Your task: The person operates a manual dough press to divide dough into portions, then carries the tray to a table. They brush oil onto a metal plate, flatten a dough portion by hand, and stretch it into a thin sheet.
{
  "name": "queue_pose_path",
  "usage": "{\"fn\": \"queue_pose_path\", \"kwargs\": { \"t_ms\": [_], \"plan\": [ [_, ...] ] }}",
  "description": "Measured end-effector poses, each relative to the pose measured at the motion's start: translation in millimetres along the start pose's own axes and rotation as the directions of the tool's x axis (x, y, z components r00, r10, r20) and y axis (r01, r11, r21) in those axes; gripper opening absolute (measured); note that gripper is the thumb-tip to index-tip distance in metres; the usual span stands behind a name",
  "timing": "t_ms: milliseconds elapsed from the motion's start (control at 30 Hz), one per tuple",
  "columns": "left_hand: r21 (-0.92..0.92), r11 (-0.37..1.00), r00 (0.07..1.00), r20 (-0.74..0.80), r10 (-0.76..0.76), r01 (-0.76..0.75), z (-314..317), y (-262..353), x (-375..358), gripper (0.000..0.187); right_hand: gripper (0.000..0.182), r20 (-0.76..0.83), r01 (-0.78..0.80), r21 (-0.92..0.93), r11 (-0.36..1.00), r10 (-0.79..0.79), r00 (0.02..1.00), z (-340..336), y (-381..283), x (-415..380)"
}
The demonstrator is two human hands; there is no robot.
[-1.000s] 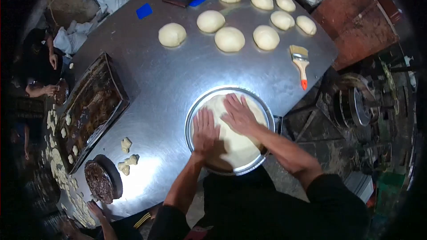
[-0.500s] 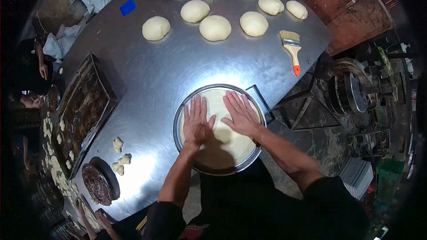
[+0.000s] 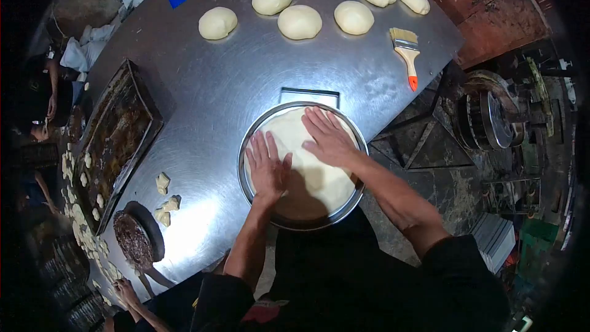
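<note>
A round metal pan point(image 3: 303, 227) sits near the table's front edge, its handle pointing away from me. Pale flattened dough point(image 3: 307, 178) covers most of its bottom. My left hand point(image 3: 268, 169) lies on the left part of the dough with fingers apart. On the upper right part of the dough rests my right hand point(image 3: 329, 138), palm down, fingers stretched out. Neither hand grips anything.
Several dough balls point(image 3: 299, 22) stand along the far side of the metal table point(image 3: 203, 104). A brush point(image 3: 406, 55) lies at right. At left are a rectangular tray point(image 3: 117, 141), a dark round pan point(image 3: 133, 240), dough scraps point(image 3: 166, 210) and a co-worker's hands point(image 3: 128, 295).
The pan has turned anticlockwise, its handle swinging from the right to the far side. My hands have spread slightly apart on the dough. The view has shifted a little.
</note>
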State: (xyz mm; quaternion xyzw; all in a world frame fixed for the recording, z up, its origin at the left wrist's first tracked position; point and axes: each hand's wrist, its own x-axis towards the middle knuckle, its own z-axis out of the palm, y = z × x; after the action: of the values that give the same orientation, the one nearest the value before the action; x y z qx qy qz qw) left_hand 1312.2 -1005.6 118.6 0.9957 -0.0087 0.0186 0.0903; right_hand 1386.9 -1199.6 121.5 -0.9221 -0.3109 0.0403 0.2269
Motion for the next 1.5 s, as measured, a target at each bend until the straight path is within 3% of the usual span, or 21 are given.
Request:
{"fn": "queue_pose_path", "kwargs": {
  "t_ms": [67, 100, 133, 200, 400, 467, 500, 533, 600, 633, 700, 800, 867, 967, 1033, 1167, 1200, 1267, 1333, 1433, 1500],
  "plan": [
    [-0.018, 0.991, 0.961, 0.245, -0.126, 0.134, -24, 3, 4, 0.071, 0.065, 0.079, -0.141, 0.181, 0.973, 0.129, 0.989, -12, -4, 9],
    [0.004, 1.0, 0.98, 0.196, -0.027, 0.027, -29, 9, 16, 0.069, 0.07, -0.039, -0.171, -0.028, 0.985, 0.17, 0.985, 1, -5, -6],
    [-0.003, 1.0, 0.981, 0.193, -0.029, 0.031, -16, 10, 35, 0.069, 0.072, -0.033, -0.318, 0.014, 0.948, 0.318, 0.947, 16, -6, -21],
    [-0.02, 0.918, 0.916, 0.054, 0.397, -0.396, 20, 3, 52, 0.069, 0.075, -0.049, -0.251, -0.088, 0.964, 0.248, 0.968, 21, -2, -28],
    [0.026, 0.996, 0.995, -0.049, 0.091, -0.09, 5, 8, 28, 0.064, 0.074, -0.006, -0.046, -0.019, 0.999, 0.045, 0.999, 0, 23, -9],
    [-0.214, 0.973, 0.987, 0.154, -0.051, 0.083, -24, 0, 30, 0.056, 0.071, 0.148, -0.101, 0.19, 0.977, 0.073, 0.986, -11, 27, 10],
    [-0.363, 0.886, 0.954, 0.182, -0.237, 0.289, -38, 0, 39, 0.046, 0.068, 0.018, -0.142, 0.224, 0.964, 0.142, 0.99, -17, 20, 2],
    [-0.363, 0.888, 0.956, 0.172, -0.236, 0.284, -39, -1, 54, 0.046, 0.069, 0.034, -0.196, 0.121, 0.973, 0.193, 0.981, -3, 26, -7],
    [-0.15, 0.967, 0.954, -0.251, 0.167, -0.208, -38, -2, 83, 0.042, 0.071, 0.012, -0.073, -0.044, 0.996, 0.074, 0.997, -4, 30, -8],
    [-0.014, 0.954, 0.9, -0.335, 0.277, -0.299, -44, 2, 100, 0.034, 0.071, 0.012, -0.067, -0.039, 0.997, 0.068, 0.998, -6, 34, -2],
    [-0.097, 0.962, 0.944, -0.237, 0.228, -0.256, -19, -27, 104, 0.033, 0.073, 0.052, -0.057, 0.061, 0.997, 0.054, 0.997, -13, 42, 8],
    [-0.17, 0.968, 0.979, -0.118, 0.166, -0.185, -14, -33, 101, 0.029, 0.07, 0.063, 0.0, -0.048, 0.999, 0.003, 0.998, -7, 57, 10],
    [-0.199, 0.98, 0.992, -0.117, -0.039, 0.015, -19, -30, 88, 0.028, 0.068, 0.12, 0.067, 0.037, 0.997, -0.071, 0.99, -9, 70, 33],
    [-0.105, 0.987, 0.955, -0.262, -0.142, 0.118, -2, -36, 54, 0.028, 0.064, -0.044, -0.01, 0.094, 0.996, 0.014, 0.999, -24, 74, 22],
    [-0.17, 0.964, 0.931, -0.273, -0.244, 0.203, 3, -23, 33, 0.029, 0.059, -0.084, 0.161, -0.057, 0.985, -0.165, 0.983, -18, 83, 19],
    [-0.232, 0.952, 0.9, -0.341, -0.272, 0.2, 11, -17, -3, 0.03, 0.064, -0.016, -0.162, 0.271, 0.949, 0.172, 0.985, -62, 52, 22],
    [-0.388, 0.899, 0.922, -0.234, -0.31, 0.204, 12, -16, -16, 0.031, 0.064, -0.028, -0.184, 0.263, 0.947, 0.198, 0.98, -50, 40, 4],
    [-0.548, 0.808, 0.94, -0.108, -0.325, 0.216, 15, -2, -48, 0.032, 0.063, -0.185, -0.35, -0.042, 0.936, 0.337, 0.923, -11, 24, -32],
    [-0.433, 0.9, 0.932, -0.305, -0.198, 0.05, 12, 19, -72, 0.035, 0.063, -0.198, -0.331, -0.161, 0.93, 0.298, 0.934, 7, 39, -41],
    [-0.327, 0.943, 0.945, -0.283, -0.165, 0.067, 5, 37, -96, 0.043, 0.07, -0.048, -0.265, -0.034, 0.964, 0.263, 0.963, -5, 56, -28],
    [-0.32, 0.946, 0.945, -0.292, -0.147, 0.048, 13, 38, -98, 0.047, 0.069, -0.103, -0.262, -0.111, 0.959, 0.251, 0.963, -6, 62, -37]
  ]
}}
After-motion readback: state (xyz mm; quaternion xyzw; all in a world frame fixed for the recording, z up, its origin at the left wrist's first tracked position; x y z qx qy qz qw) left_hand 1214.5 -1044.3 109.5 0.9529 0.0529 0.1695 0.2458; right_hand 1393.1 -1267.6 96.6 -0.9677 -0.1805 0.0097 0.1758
